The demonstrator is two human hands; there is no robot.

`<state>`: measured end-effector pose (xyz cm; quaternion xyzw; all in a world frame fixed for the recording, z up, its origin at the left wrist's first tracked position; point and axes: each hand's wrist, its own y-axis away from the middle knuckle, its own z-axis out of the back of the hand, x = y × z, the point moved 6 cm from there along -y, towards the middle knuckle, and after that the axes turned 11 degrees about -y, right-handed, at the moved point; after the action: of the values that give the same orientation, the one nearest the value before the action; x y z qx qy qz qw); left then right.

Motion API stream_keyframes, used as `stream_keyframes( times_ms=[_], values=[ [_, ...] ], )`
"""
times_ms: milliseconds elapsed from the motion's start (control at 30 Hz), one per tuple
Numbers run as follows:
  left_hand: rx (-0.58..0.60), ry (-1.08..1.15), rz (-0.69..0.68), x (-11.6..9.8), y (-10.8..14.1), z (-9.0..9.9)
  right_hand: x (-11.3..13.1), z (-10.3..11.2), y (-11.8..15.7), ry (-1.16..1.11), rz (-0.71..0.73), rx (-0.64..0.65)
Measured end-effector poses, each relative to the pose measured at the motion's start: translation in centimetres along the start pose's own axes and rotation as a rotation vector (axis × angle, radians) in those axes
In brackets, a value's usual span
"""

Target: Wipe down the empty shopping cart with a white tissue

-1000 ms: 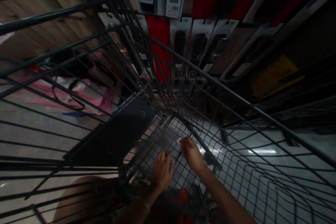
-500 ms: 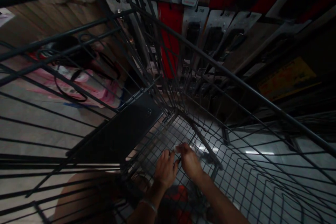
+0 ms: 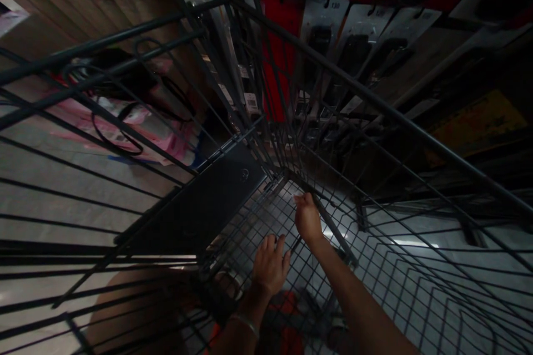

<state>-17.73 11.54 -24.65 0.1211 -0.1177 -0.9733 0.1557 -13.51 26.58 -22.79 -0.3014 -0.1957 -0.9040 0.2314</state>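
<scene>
Over the wire floor of a shopping cart, both forearms reach in from the bottom of the head view. My left hand has its fingers partly stretched and apart, with no clear object between them; a metal bangle circles that wrist. Farther forward and to the right is my right hand, its fingers closed in a pinch. Whatever is in that pinch is too small and dark to make out. A thin dark line runs between the hands; I cannot tell whether it is cart wire or a separate thing.
A black flap crosses the cart at the left. Cart rails rise on both sides. Hanging packages and a red panel stand ahead. Pink packs lie beyond the left wires; a yellow sign is right.
My hands were close together, with a small pale thing at the right fingertips. The right hand has moved forward, away from the left, whose fingers have spread. The view has shifted slightly.
</scene>
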Motion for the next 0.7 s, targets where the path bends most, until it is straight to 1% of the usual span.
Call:
stream_keyframes(
  times_ms=[167,233,267,300,333,367,433,467,500,533,600,700],
  values=[
    [-0.017,-0.012,-0.008,-0.2,0.0,0.1,0.9,-2.0,3.9,-0.054,0.126,0.136],
    [-0.021,-0.018,-0.008,-0.2,0.0,0.3,1.0,-2.2,4.7,-0.108,0.142,0.168],
    [-0.017,-0.019,-0.010,-0.3,0.1,0.3,1.0,-2.0,4.6,-0.158,0.147,0.170],
    [-0.009,-0.016,-0.014,-0.3,0.1,0.3,1.1,-1.7,4.2,-0.214,0.150,0.152],
    [0.003,-0.011,-0.018,-0.3,0.1,0.3,1.1,-1.1,3.6,-0.267,0.152,0.106],
    [0.016,-0.006,-0.020,-0.4,0.1,0.3,1.0,-0.2,2.6,-0.307,0.151,0.030],
    [0.038,0.003,-0.022,-0.4,0.1,0.3,0.9,1.5,0.5,-0.328,0.130,-0.166],
    [0.046,0.006,-0.023,-0.4,0.1,0.3,0.9,2.1,-0.4,-0.313,0.112,-0.238],
    [0.052,0.007,-0.023,-0.3,0.1,0.3,0.9,2.2,-1.3,-0.284,0.082,-0.271],
    [0.055,0.008,-0.024,-0.3,0.1,0.3,1.0,2.0,-2.0,-0.243,0.047,-0.266],
    [0.047,0.006,-0.028,-0.3,0.0,0.3,1.4,0.6,-2.6,-0.141,0.008,-0.175],
    [0.018,0.004,-0.028,-0.3,0.0,0.3,2.5,-2.0,-1.8,0.004,0.034,-0.006]
  ],
)
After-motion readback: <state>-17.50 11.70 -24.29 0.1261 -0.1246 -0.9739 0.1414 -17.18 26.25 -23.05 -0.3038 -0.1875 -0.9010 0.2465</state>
